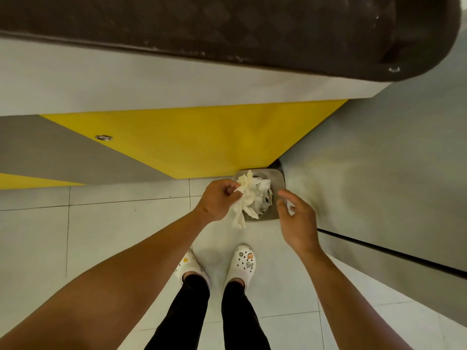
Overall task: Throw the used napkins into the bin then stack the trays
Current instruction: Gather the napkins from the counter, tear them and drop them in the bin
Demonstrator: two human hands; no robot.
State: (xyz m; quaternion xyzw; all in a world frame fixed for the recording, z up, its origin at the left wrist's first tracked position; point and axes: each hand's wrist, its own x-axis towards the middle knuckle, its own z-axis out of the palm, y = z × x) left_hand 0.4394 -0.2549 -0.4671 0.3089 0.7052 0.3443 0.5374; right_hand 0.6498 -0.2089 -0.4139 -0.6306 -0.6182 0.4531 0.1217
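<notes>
Head view: left hand (219,200) pinches napkin (242,198) above the bin (276,180).

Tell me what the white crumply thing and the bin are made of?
The napkin in the left hand looks like thin, soft paper: white, matte, creased and drooping. The bin seems to be metal with a dull grey brushed top, though painted plastic can't be ruled out.

Bin (278,183) on floor (101,236) beyond feet, between both hands, napkins (260,195) inside, tray (227,24) overhead.
</notes>
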